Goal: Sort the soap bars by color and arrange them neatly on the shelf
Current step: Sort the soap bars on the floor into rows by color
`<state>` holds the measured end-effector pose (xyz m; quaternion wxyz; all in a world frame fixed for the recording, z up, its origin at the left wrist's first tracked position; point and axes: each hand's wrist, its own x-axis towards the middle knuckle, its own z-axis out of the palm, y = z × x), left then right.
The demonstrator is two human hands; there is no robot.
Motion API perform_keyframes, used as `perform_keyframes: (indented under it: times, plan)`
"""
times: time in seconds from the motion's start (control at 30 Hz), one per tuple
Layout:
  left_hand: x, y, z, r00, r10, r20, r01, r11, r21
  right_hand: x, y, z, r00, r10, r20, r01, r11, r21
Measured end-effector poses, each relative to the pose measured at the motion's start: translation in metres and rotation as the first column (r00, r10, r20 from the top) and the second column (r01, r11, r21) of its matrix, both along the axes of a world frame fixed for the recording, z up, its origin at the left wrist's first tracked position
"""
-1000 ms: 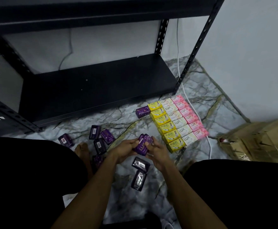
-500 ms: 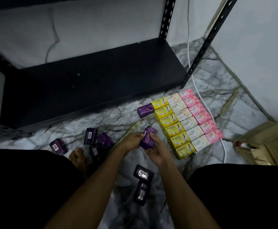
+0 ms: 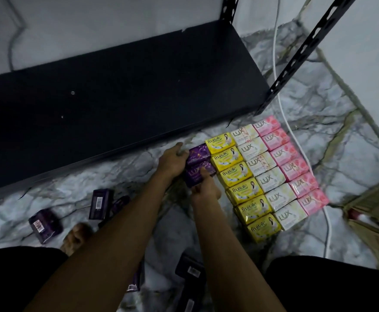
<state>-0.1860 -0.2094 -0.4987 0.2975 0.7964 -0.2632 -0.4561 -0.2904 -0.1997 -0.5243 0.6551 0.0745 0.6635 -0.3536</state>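
Gripping a purple LUX soap bar from two sides, both hands work at the left edge of the yellow soap column, the landmark for everything else. The left hand curls round the bar's left end, thumb up top and fingers tucked under; whether those fingers also touch the second purple bar lying just behind it, I cannot tell. The right hand pinches the held bar's near edge, one finger laid across its printed face. That bar sits against the yellow column's third pack; the second purple bar sits against the first two packs.

Right of the yellow column, touching it, runs a white LUX column, and beyond that a pink LUX column, each six bars deep. A white cable trails along the floor just past the pink one.

Behind the yellow column stands the black shelf, its bottom board bare. Well to the left of the column, loose purple bars lie scattered on the marble floor, one beside a bare foot. Nearer the person, more dark bars lie partly hidden by the forearms. Far right of the column sits a cardboard box.
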Motion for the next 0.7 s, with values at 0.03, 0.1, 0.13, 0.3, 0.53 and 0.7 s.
perform_keyframes:
  times: [0.03,0.1,0.13,0.3,0.53,0.7]
  plan:
    - [-0.003,-0.002,-0.003,0.999,-0.044,0.030,0.044,0.999,0.002,0.003,-0.002,-0.003,1.000,-0.011,-0.029,0.011,1.000,0.007]
    - [-0.008,-0.004,-0.009,0.985,-0.111,0.132,0.113,0.994,-0.007,0.008,-0.005,-0.007,0.994,-0.009,-0.112,0.009,1.000,0.004]
    - [-0.010,-0.004,-0.011,0.979,-0.114,0.170,0.118,0.993,-0.018,0.010,-0.006,-0.008,0.989,0.002,-0.145,-0.002,1.000,0.003]
    - [-0.010,-0.005,-0.016,0.988,-0.050,0.147,0.055,0.998,-0.033,0.019,-0.016,-0.019,0.971,0.038,-0.236,-0.037,0.999,0.008]
    - [-0.008,0.005,-0.016,0.999,0.038,0.016,-0.037,0.996,-0.085,0.017,-0.021,-0.032,0.914,0.204,-0.350,-0.198,0.979,0.054]
    - [-0.003,0.043,0.000,0.997,0.075,0.026,-0.072,0.993,-0.098,0.003,-0.009,-0.035,0.832,0.384,-0.401,-0.389,0.918,0.070]
